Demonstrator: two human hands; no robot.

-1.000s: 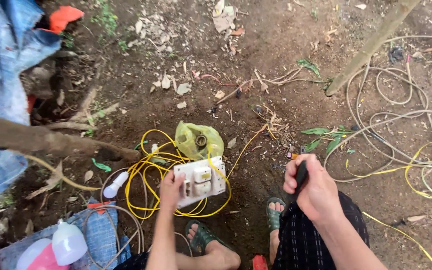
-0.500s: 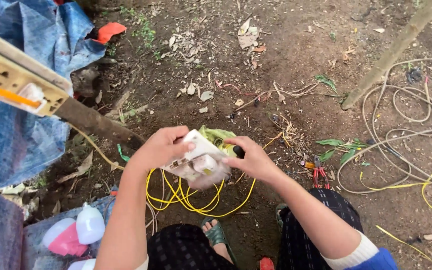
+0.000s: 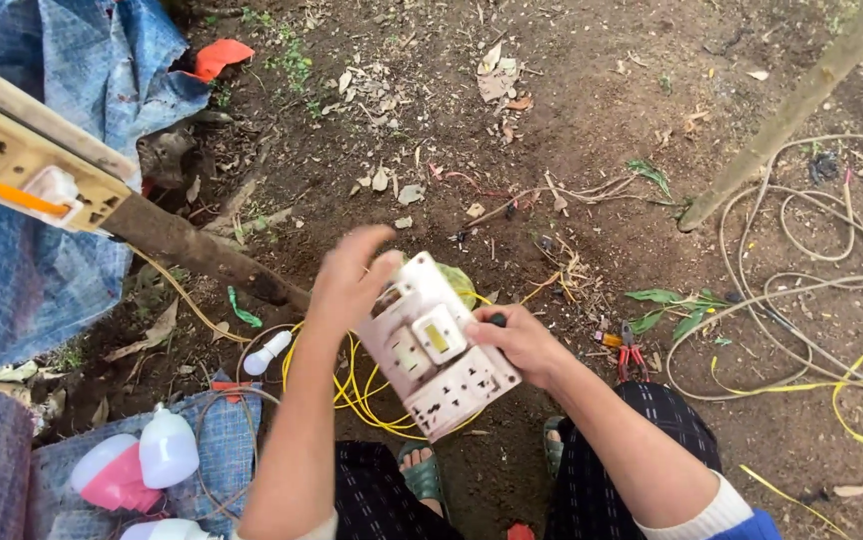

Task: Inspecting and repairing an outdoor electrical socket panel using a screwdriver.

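I hold a white switch-and-socket board (image 3: 434, 350) tilted in front of me above the dirt. My left hand (image 3: 348, 278) grips its upper left edge with fingers spread over the top. My right hand (image 3: 520, 340) presses against its right side, a dark tool handle partly showing in the fist. Coiled yellow wire (image 3: 357, 390) lies on the ground under the board, beside a green plastic bag (image 3: 459, 282) mostly hidden behind it. My sandalled feet (image 3: 424, 472) rest below.
Red-handled pliers (image 3: 630, 352) lie on the dirt to the right, near loops of grey cable (image 3: 802, 240) and yellow wire (image 3: 857, 385). A wooden post with a socket strip (image 3: 22, 160) crosses the left. Light bulbs (image 3: 167, 448) rest on blue cloth; a thin trunk (image 3: 802, 100) leans at upper right.
The board was lifted off the ground and brought up between both hands. My right hand moved in from the right to meet it, and the view shifted left.
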